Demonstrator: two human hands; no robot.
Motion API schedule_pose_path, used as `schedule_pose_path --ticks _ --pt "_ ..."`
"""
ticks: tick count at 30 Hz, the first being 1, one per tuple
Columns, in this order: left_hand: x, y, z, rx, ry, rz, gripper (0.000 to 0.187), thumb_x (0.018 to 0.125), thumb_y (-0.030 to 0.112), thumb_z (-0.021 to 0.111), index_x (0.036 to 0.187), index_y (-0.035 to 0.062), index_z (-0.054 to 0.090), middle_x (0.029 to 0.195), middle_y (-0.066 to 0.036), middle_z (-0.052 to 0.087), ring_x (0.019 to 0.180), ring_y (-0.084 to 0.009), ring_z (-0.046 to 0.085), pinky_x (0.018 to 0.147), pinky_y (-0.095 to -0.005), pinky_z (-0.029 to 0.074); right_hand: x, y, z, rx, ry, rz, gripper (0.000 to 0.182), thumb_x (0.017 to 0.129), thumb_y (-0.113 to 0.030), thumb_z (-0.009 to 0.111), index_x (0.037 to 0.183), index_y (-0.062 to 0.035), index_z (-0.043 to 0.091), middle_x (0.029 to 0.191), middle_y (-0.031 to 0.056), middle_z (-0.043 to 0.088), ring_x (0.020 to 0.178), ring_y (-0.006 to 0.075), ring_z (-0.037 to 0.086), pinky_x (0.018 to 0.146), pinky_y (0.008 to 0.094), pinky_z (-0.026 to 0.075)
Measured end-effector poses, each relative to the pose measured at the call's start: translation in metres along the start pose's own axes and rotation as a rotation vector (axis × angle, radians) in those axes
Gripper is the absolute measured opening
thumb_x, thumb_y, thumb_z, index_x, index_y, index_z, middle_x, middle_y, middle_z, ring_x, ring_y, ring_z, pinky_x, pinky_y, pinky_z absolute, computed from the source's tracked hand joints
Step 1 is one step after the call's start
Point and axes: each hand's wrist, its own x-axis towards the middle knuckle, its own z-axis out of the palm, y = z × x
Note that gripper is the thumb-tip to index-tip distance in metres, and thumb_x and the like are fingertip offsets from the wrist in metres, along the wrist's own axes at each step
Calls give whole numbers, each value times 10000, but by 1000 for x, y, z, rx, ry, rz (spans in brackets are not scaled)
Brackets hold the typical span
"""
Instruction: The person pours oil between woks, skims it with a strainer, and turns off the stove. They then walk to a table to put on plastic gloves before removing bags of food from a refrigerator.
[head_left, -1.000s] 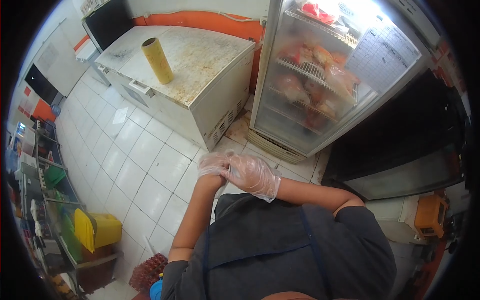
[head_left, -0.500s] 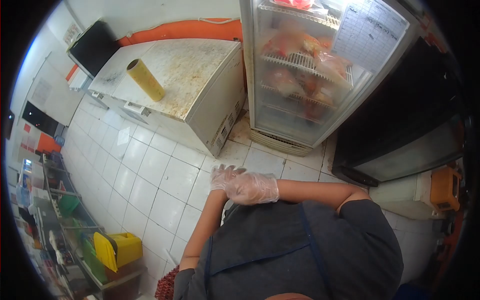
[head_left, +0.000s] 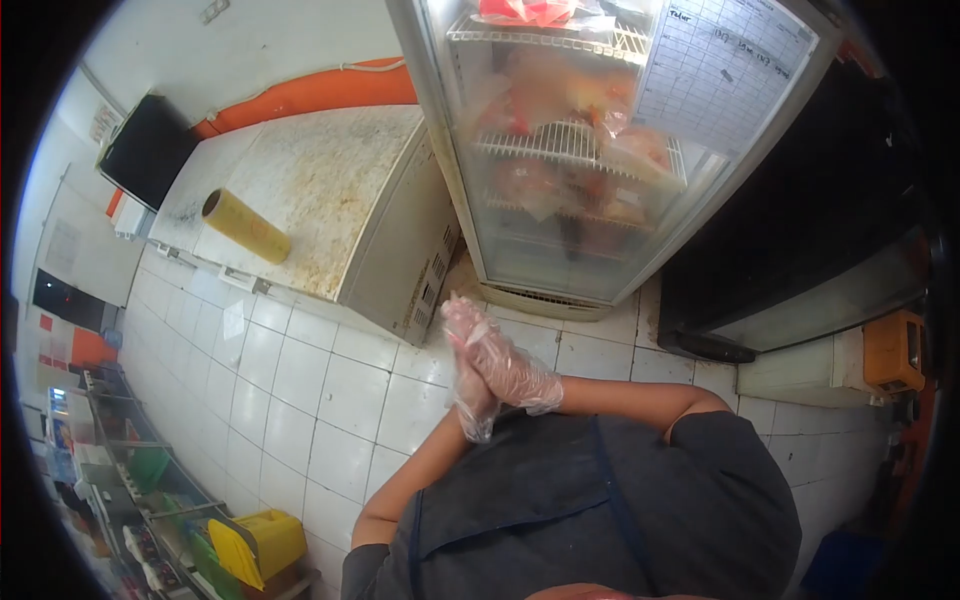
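White floor tiles (head_left: 320, 400) run up to a stained chest freezer (head_left: 375, 270) and a lit glass-door fridge (head_left: 560, 265), both sitting farther left in my view than half a second ago, since my head has turned. My hands have shifted too: earlier the right lay across the left with the fingers bunched toward the left, and now they are pressed together and reach away from me. Both wear clear plastic gloves (head_left: 535, 385), loose and wrinkled at the cuffs, out in front of my dark top (head_left: 510, 510) and above the tiles. My right hand (head_left: 510, 365) lies flat along the left, its fingers fairly straight; the long line of the gloved pair slants from my wrists up and slightly left, fingertips toward the gap between freezer and fridge. My left hand (head_left: 473, 400) is mostly covered by the right, so I cannot tell how its fingers are bent. Creased film blurs where one set of fingertips ends and the other begins. On the freezer lid, a yellow roll (head_left: 250, 228) tips its hollow end toward the upper left. Behind the hazy glass, the bagged contents (head_left: 560, 95) are hard to make out.
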Motion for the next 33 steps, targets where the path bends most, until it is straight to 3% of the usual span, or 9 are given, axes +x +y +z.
schedule_pose_path --ticks 6,9,12,14,16,19,22,27,33 --pt "45 -4 2 109 -16 -99 726 935 612 305 1449 106 228 1470 -100 256 1333 -261 288 1079 -434 278 19 36 -29 226 -123 180 487 964 -283 345 1399 -62 346 1440 176 343 1366 348 258 1122 441 193" --pt "76 -6 -22 211 -191 -211 627 954 545 343 1381 86 351 1383 -100 376 1280 -248 370 1044 -417 326 7 108 -17 250 -205 -91 431 935 -80 447 1361 -47 398 1360 210 420 1276 364 397 1067 428 315" --pt "108 -5 -21 463 -363 -318 506 967 441 410 1312 73 456 1244 -82 532 1131 -227 517 976 -375 400 32 67 -78 139 -258 1 435 937 -63 470 1364 -42 390 1330 207 455 1214 374 460 1040 410 356" --pt "133 15 -20 629 -332 -398 432 956 375 484 1254 65 524 1184 -72 585 1087 -198 545 956 -336 417 9 107 -81 -177 -208 -282 375 967 -161 461 1315 -23 459 1277 208 511 1206 347 473 1042 382 353" --pt "173 22 -27 712 -161 -374 459 916 339 579 1266 47 520 1203 -77 588 1101 -178 539 967 -319 411 24 70 -106 209 -100 373 359 973 -232 470 1246 -8 537 1185 173 586 1181 293 505 1028 362 365" --pt "251 20 -55 500 35 -70 672 862 358 653 1371 24 370 1305 -143 503 1204 -223 473 1029 -333 358 10 75 -107 407 201 689 352 975 -272 482 1168 -1 596 1115 119 629 1126 224 547 989 344 394" --pt "318 50 -54 796 -59 214 703 853 304 674 1389 17 322 1315 -167 477 1228 -240 440 1032 -342 348 3 74 -94 461 498 812 352 974 -301 489 1136 -13 610 1107 87 636 1053 179 580 938 320 422" --pt "354 58 -56 471 -318 136 696 798 261 738 1333 4 374 1228 -131 517 1110 -219 509 954 -330 411 18 64 -41 478 894 851 345 964 -325 507 1080 -23 626 1058 74 650 970 159 603 860 305 461" --pt "371 67 -59 620 -465 23 741 691 272 818 1258 3 425 1141 -116 540 1008 -201 551 881 -315 453 31 42 20 512 1058 883 330 960 -311 515 1064 -19 628 1007 61 657 905 146 608 814 287 474"
